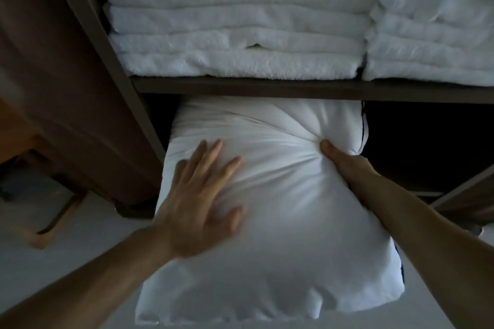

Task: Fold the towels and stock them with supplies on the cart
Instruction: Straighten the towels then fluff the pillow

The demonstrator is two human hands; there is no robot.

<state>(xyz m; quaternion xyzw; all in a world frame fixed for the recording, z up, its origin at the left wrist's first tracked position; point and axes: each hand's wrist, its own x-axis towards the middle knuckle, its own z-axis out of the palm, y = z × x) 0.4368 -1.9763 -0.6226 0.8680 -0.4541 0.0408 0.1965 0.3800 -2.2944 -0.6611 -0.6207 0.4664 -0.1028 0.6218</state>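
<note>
We are sliding the pillow (pixel 267 208) half under the shelf (pixel 267 87) of folded towels (pixel 235 35). Our left hand (pixel 197 195) is pressing with fingers (pixel 211 153) spread flat, and our right hand (pixel 344 165) is pinching its edge to steer.

We have one wide-angle view, from the person's head. It faces forward and steeply down at the cart (pixel 112 61), very near: the shelf (pixel 294 89) edge crosses the upper half, the towels (pixel 235 43) sit at top, the pillow (pixel 280 222) fills the middle, and the floor (pixel 101 222) shows lower left.
</note>
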